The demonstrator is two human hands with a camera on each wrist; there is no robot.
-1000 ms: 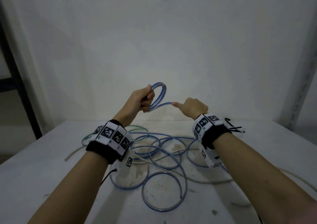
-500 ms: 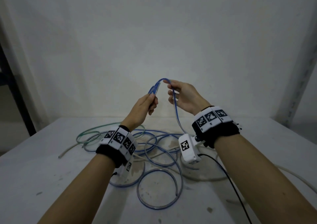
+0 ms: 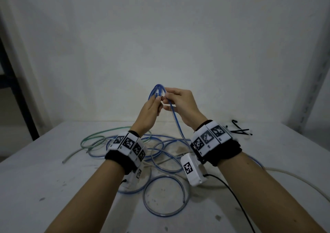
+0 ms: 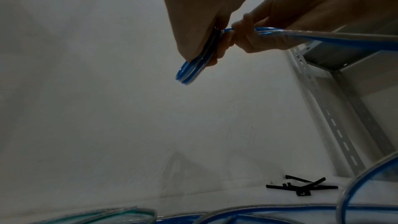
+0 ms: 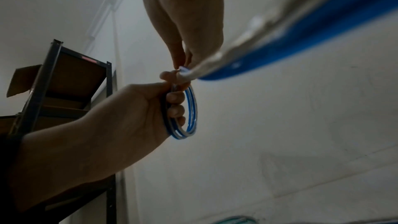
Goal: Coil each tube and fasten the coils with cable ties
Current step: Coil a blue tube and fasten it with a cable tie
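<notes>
The left hand (image 3: 149, 113) grips a small coil (image 5: 189, 113) of the blue tube (image 3: 175, 120), fingers curled round its turns; the coil stands nearly upright, its rounded end pointing up and away, above the counter (image 3: 44, 175). Touching it on the right, the right hand (image 3: 180, 104) pinches the tube's free run, which slopes down between the wrists to loose loops lying below. A green tube (image 3: 92, 140) lies below the left wrist. Black cable ties (image 4: 301, 186), blurred in the head view, lie beyond the right wrist. A plain pale wall (image 3: 160, 36) stands behind.
</notes>
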